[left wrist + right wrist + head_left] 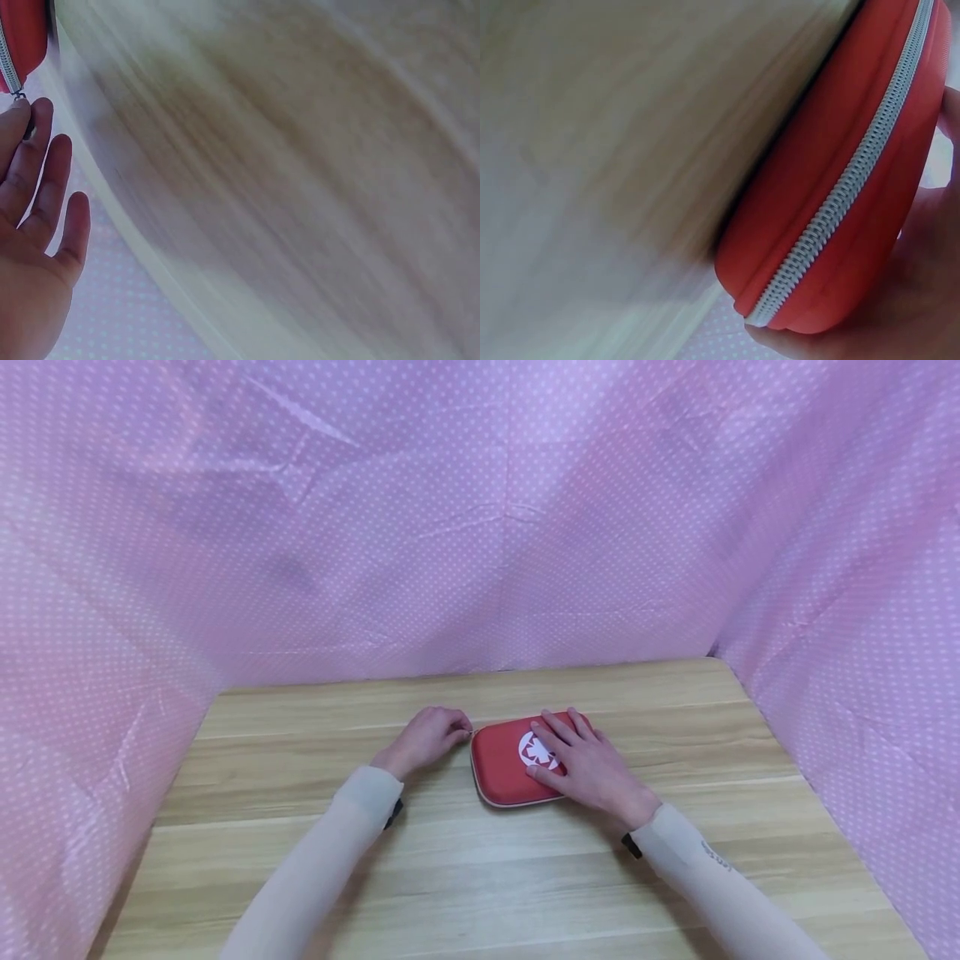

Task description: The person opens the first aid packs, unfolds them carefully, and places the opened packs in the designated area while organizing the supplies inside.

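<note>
A red hard-shell zip case (497,770) with a white round emblem lies on the wooden table, its zipper (832,214) closed along the side shown in the right wrist view. My right hand (597,770) rests on the lid's right half, fingers spread and fairly straight, partly covering the emblem. At the case's far left corner my left hand (427,737) pinches the zipper pull (28,130) between thumb and index finger. Its other fingers are loosely bent in the left wrist view. Most of the pull is hidden by the thumb and fingertip.
The wooden table (465,885) extends around the case on all sides. Pink cloth with white dots (480,543) hangs behind the table's back edge and along both sides. Dark straps show under both sleeves at the wrists.
</note>
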A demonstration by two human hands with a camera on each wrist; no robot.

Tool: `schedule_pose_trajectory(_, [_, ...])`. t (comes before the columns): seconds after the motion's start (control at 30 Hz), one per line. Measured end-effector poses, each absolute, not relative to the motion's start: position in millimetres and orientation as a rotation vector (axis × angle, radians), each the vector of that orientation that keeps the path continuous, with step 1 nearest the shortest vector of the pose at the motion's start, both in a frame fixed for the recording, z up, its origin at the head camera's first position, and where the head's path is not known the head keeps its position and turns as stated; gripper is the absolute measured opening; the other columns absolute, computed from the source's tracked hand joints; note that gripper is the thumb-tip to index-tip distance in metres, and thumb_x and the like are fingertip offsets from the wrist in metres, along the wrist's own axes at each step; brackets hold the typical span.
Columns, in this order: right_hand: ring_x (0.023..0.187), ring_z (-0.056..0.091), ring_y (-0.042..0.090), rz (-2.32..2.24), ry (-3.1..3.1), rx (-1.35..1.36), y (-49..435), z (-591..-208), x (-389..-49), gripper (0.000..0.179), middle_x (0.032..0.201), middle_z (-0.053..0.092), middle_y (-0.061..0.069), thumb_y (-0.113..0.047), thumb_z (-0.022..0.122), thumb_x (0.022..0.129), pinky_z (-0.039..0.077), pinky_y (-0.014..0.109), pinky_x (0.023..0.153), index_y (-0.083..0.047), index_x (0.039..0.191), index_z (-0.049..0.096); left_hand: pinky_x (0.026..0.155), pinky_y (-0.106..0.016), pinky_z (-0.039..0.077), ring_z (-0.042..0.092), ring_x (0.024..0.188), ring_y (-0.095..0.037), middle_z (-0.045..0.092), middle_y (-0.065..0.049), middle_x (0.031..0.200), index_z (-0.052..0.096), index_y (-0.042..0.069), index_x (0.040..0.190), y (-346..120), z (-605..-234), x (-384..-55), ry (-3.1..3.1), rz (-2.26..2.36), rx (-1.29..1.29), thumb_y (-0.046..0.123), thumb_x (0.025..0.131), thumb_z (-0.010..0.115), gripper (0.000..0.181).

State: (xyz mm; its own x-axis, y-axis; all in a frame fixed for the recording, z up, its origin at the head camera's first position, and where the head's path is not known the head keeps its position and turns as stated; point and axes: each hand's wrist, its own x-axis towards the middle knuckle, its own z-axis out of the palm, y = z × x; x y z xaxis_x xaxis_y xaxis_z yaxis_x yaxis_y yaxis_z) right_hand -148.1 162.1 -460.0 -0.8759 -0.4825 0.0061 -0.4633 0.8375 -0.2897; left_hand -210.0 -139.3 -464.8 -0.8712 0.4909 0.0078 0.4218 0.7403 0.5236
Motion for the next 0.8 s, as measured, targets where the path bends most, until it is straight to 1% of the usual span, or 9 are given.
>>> schedule_pose_trajectory(0.2, [0.156,0.017,0.041,-0.440,2.948,-0.745,161.8,-459.4,-147.8,0.080,0.169,0.029,0.004,-0.066,0.056,0.097,0.030,0.071,0.114,-0.023,0.162,0.039,0.094,-0.039,0.054,0.067,0.094,-0.018,0.074,0.002,0.096,0.078,0.012,0.099,-140.0,-464.4,-206.3,2.841,0.754,0.731,0.014,0.098,0.072,0.006])
schedule_pose_trajectory(0.4, [0.156,0.018,0.042,-0.441,2.952,-0.753,161.2,-458.3,-147.6,0.079,0.169,0.030,0.005,-0.066,0.057,0.097,0.030,0.071,0.114,-0.022,0.161,0.040,0.094,-0.039,0.053,0.065,0.094,-0.019,0.074,0.002,0.094,0.078,0.012,0.099,-142.4,-465.5,-201.3,2.864,0.747,0.733,0.014,0.097,0.073,0.006])
schedule_pose_trajectory(0.63, [0.156,0.017,0.042,-0.445,2.949,-0.752,160.9,-459.0,-147.3,0.079,0.169,0.030,0.005,-0.065,0.056,0.098,0.029,0.071,0.114,-0.022,0.161,0.039,0.094,-0.038,0.053,0.064,0.093,-0.017,0.074,0.004,0.094,0.079,0.013,0.100,-144.4,-464.4,-195.9,2.860,0.741,0.694,0.015,0.098,0.073,0.007])
schedule_pose_trajectory(0.8, [0.156,0.017,0.042,-0.459,2.949,-0.753,161.8,-459.9,-146.6,0.079,0.169,0.029,0.004,-0.065,0.056,0.098,0.029,0.071,0.114,-0.022,0.161,0.039,0.094,-0.039,0.053,0.067,0.095,-0.018,0.075,0.002,0.096,0.079,0.013,0.101,-144.4,-463.0,-193.4,2.875,0.724,0.706,0.015,0.098,0.073,0.007])
